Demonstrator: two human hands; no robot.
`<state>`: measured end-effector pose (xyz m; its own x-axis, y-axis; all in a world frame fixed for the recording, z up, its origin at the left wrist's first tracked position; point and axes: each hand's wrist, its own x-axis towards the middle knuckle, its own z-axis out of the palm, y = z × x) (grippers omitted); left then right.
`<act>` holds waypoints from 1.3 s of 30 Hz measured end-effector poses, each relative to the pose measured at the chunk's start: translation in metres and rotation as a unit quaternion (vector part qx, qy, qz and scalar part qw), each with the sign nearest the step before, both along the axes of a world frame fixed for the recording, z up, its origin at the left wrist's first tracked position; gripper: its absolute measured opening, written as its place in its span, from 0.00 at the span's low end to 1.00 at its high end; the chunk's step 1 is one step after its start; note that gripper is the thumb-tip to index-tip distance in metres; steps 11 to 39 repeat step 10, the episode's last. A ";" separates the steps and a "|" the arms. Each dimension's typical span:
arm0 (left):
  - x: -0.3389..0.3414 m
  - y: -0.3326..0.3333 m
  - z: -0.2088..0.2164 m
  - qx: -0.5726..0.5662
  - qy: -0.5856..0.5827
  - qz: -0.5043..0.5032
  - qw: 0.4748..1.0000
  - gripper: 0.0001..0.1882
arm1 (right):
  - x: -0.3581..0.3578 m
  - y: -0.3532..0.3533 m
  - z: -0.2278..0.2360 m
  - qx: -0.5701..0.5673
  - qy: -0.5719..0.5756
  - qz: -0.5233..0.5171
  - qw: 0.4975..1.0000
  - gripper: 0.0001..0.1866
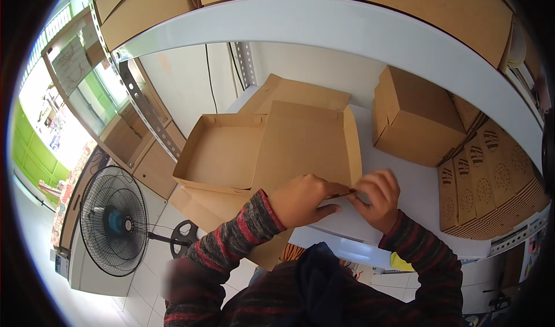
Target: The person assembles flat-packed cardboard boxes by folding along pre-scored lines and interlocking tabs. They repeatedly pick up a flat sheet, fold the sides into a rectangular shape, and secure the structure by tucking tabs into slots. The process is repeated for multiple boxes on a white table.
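Note:
A brown cardboard box (306,142) lies opened out on the white table (370,124). Its left half is a shallow tray with raised walls. The flat right half has its right side flap standing up. At the near right corner of that half, my left hand (306,200) grips the near edge, thumb toward me. My right hand (377,197) pinches the same corner with thumb and fingers, close to the left fingertips. The folded cardboard between the hands is partly hidden by the fingers. Another flat cardboard piece (254,104) shows behind the box.
A closed cardboard box (422,107) stands at the back right, beside a row of flat printed boxes (477,182). A white shelf beam (324,23) crosses above, with cartons on it. A black standing fan (114,220) is at the left. Cardboard overhangs the table's near left edge.

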<state>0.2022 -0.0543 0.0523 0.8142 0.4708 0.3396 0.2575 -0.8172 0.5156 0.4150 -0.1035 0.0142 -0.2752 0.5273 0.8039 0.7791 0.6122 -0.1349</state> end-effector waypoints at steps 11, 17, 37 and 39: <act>0.015 -0.006 -0.008 0.156 0.125 0.130 0.971 0.09 | 0.012 0.009 0.006 -0.118 -0.032 0.041 0.992 0.09; 0.015 -0.006 -0.008 0.156 0.125 0.130 0.971 0.09 | 0.012 0.009 0.006 -0.118 -0.032 0.041 0.992 0.09; 0.015 -0.006 -0.008 0.156 0.125 0.130 0.971 0.09 | 0.012 0.009 0.006 -0.118 -0.032 0.041 0.992 0.09; 0.015 -0.006 -0.008 0.156 0.125 0.130 0.971 0.09 | 0.012 0.009 0.006 -0.118 -0.032 0.041 0.992 0.09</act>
